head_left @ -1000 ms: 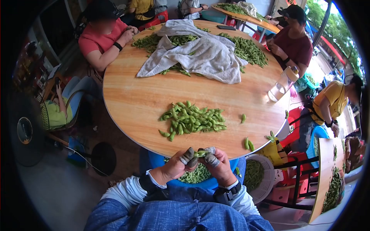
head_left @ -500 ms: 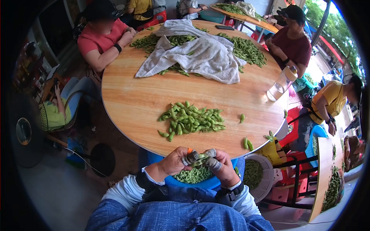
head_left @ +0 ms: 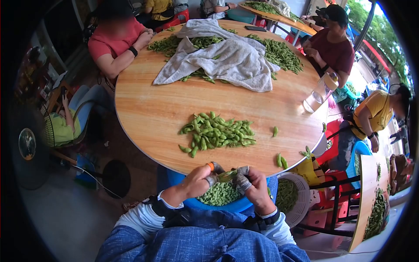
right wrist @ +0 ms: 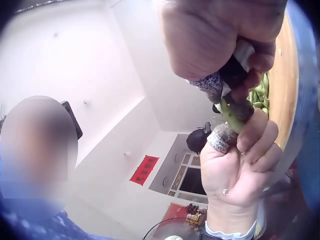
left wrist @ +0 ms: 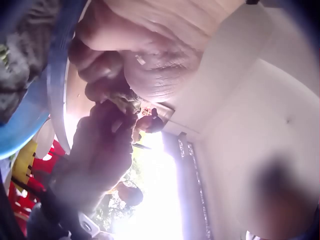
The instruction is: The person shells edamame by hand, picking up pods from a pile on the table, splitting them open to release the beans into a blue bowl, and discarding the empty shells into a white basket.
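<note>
Both hands meet over a blue basin (head_left: pixel 241 205) of shelled green beans (head_left: pixel 219 195), close to the near edge of the round table. A green soybean pod (head_left: pixel 226 176) is stretched between them. The left hand (head_left: pixel 196 181) pinches one end between thumb and fingers; an orange band and grey wrapping cover its fingertips. Opposite it, the right hand (head_left: pixel 258 188) pinches the other end with grey-wrapped fingertips. From the right wrist view, the pod (right wrist: pixel 233 119) runs from the right hand (right wrist: pixel 225 40) above to the left hand (right wrist: pixel 237 172) below. In the left wrist view it is mostly hidden behind fingers.
A pile of pods (head_left: pixel 218 132) lies on the wooden table (head_left: pixel 148 113), with a few loose pods (head_left: pixel 281 160) to its right. Farther back, a towel (head_left: pixel 227 59) covers more pods beside a water bottle (head_left: pixel 318 95). A white basket (head_left: pixel 301 196) stands at right. Several people sit around.
The hands have drawn slightly apart, and the left one has turned so the pod between them shows lengthwise. The table pile looks the same.
</note>
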Motion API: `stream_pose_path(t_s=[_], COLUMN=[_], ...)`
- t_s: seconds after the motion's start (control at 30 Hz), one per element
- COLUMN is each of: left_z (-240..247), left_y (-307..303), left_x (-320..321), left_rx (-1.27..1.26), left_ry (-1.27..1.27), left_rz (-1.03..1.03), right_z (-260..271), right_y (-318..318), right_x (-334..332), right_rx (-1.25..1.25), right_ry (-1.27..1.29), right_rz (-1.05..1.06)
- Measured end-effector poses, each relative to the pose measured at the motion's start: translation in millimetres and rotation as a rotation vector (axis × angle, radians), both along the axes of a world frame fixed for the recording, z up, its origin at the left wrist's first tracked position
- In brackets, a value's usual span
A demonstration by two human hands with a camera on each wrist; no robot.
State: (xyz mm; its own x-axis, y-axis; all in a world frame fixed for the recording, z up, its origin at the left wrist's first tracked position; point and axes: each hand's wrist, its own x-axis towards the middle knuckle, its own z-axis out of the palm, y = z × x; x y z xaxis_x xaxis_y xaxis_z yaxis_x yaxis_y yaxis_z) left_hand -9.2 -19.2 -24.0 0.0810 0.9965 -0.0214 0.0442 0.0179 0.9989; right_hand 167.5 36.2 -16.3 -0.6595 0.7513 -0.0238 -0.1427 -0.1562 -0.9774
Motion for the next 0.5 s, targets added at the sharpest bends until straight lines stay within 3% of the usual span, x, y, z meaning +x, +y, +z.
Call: stream_pose_path(t_s=[0.1,0.23,0.4,0.5], left_z=[21,14,-3,-8], left_y=[-8,-6,-9,-11], left_x=[-5,3,3,5], left_rx=[-0.094,-0.052,0.042,-0.071], left_ry=[0.101,-0.068,0.109,0.019], left_rz=[-0.004,-0.031,-0.002,0.037], right_z=[7,6,-5,2], right_y=[-3,-6,-8,-9], right_x=[-2,-8,-5,-9], right_rx=[0.023,0.148,0.119,0.331], right_ry=[-0.055,-0.103,-0.179,-0.242], right_rz=[-0.02,0.028,0.078,0.062])
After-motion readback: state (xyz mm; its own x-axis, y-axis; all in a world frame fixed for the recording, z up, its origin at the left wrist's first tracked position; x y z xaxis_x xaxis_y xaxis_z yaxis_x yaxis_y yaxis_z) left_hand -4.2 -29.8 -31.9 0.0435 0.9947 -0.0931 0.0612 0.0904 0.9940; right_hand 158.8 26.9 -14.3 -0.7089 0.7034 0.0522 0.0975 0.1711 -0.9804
